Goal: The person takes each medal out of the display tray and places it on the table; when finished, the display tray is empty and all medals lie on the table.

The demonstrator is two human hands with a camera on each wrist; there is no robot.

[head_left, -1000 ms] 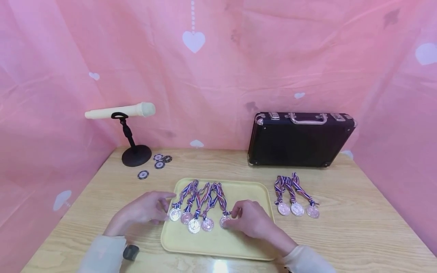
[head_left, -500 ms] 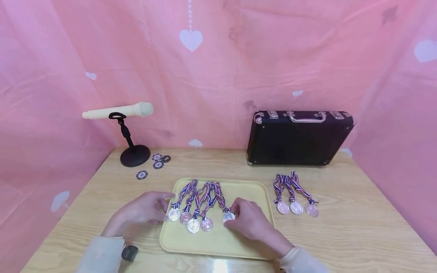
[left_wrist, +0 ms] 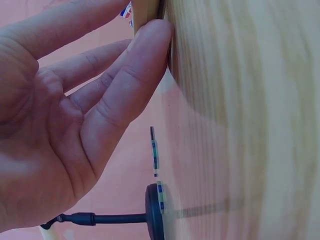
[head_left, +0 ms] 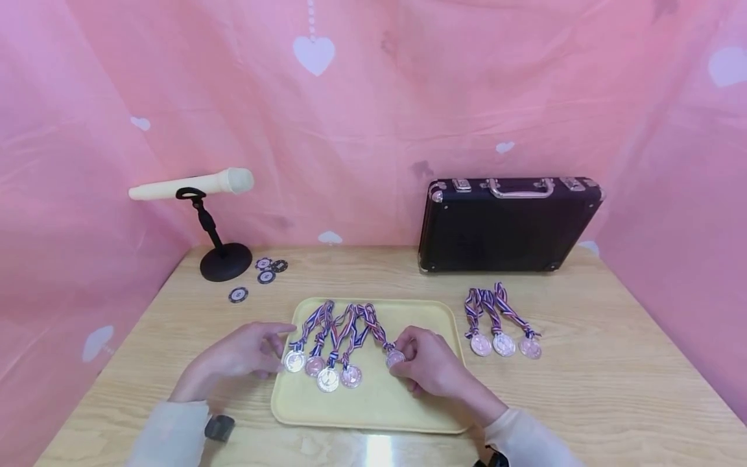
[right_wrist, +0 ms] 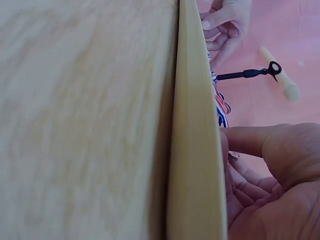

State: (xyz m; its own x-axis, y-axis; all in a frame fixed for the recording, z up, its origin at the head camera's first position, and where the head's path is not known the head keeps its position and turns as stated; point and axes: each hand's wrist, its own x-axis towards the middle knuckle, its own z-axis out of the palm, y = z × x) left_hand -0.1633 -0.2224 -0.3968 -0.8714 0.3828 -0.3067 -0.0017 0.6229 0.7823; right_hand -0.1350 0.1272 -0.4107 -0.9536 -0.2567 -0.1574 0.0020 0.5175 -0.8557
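Your left hand [head_left: 242, 353] rests with relaxed fingers at the yellow tray's [head_left: 373, 408] 9 o'clock edge, holding nothing. Your right hand [head_left: 428, 363] pinches the fifth medal [head_left: 395, 357] (rightmost of the row) on the tray; its ribbon [head_left: 376, 327] runs toward 11 o'clock.

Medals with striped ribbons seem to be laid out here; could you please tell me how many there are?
8. Five lie on the yellow tray: four in a row, and a fifth medal pinched by the right hand. Three medals lie on the table right of the tray. None seem hidden.
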